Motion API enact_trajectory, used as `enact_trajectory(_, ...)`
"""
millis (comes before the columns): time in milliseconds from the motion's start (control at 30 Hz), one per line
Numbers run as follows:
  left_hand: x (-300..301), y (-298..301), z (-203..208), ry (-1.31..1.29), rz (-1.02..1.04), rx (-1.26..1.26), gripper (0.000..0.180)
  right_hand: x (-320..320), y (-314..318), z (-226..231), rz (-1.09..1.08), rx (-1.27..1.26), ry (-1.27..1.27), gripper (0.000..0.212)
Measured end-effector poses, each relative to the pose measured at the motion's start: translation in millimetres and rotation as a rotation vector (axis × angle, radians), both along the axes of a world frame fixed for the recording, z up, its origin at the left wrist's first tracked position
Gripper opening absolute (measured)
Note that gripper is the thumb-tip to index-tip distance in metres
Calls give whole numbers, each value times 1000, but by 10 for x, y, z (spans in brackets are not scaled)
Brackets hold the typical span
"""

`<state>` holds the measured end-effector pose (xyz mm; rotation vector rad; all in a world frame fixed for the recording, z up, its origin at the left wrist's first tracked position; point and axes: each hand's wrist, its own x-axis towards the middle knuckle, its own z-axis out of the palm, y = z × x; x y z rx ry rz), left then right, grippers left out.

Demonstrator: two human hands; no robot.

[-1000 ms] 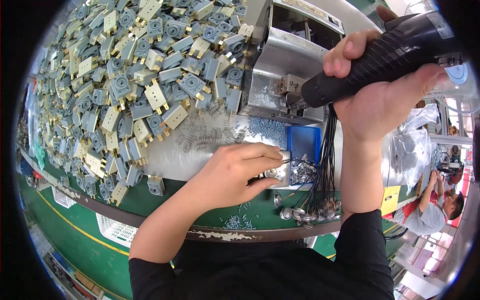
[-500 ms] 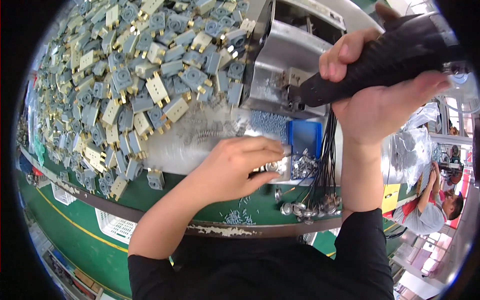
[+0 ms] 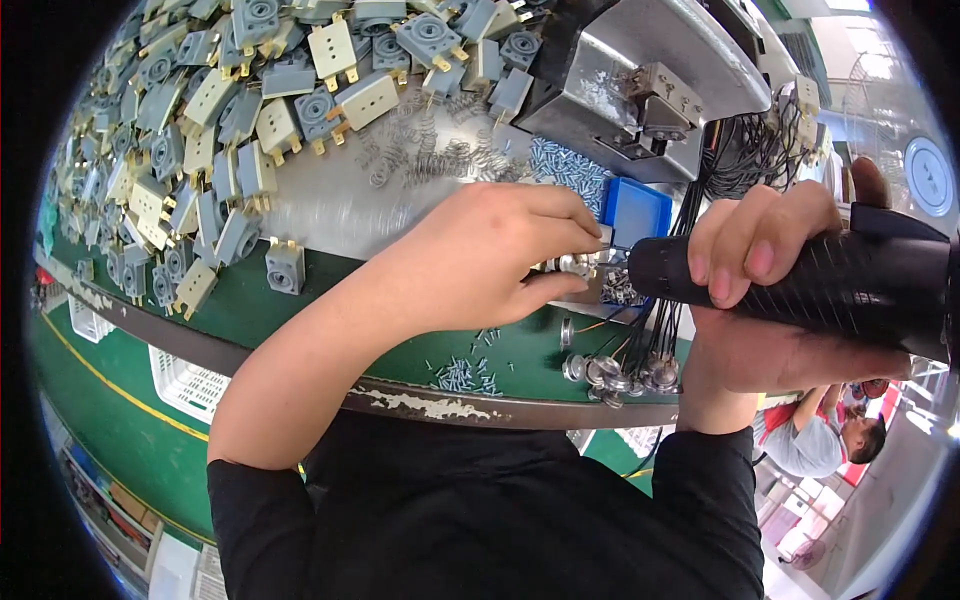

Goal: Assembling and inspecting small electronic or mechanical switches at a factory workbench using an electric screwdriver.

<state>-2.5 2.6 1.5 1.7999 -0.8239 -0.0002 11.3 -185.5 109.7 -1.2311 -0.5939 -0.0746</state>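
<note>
The left hand pinches a small metal part just left of the blue box, while the right hand grips a black power screwdriver lying sideways, its tip pointing left at that part

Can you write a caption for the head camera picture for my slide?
Left hand pinches a small metal part while right hand grips a black electric screwdriver beside piled grey switch parts.

The left hand pinches with curled fingertips; just beside it, the right hand is clenched in a fist.
</note>
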Motion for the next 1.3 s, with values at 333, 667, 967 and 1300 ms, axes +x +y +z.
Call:
enact_trajectory(333, -4, -23, -13, -23, 2, 5, 32, -35, -25, -123, -2, 15, -11, 110)
enact_trajectory(667, -25, -43, -19, -2, 50, -2, 26, 73, -159, -195, 227, -31, -164, 94)
enact_trajectory(967, -49, -18, 11, 24, 43, 37, 31, 55, -98, -231, 248, -21, -208, 100)
enact_trajectory(1300, -16, -42, 38, 3, 2, 4, 27, 707, -337, 187, 11, 102, -67, 119)
